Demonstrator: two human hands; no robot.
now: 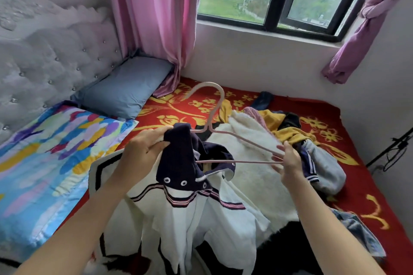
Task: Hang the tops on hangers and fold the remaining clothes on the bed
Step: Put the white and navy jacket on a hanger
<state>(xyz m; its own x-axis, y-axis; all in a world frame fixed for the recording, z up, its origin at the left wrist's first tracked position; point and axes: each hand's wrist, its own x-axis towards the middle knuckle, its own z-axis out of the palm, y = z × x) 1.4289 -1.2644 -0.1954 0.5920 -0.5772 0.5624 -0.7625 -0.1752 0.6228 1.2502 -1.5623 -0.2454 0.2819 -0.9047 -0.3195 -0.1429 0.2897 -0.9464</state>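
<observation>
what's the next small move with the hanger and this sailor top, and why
Probably feed the bare right end of the pink hanger into the neck of the white top. The left hand grips the navy collar, which looks draped over the hanger's left end, while the right hand pinches the right end, outside the garment.

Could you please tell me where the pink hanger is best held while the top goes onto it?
Take the hanger at its bare right corner, from the right, where the right hand pinches it. Its left end is buried in the top, whose collar the left hand holds, and its hook points away.
</observation>
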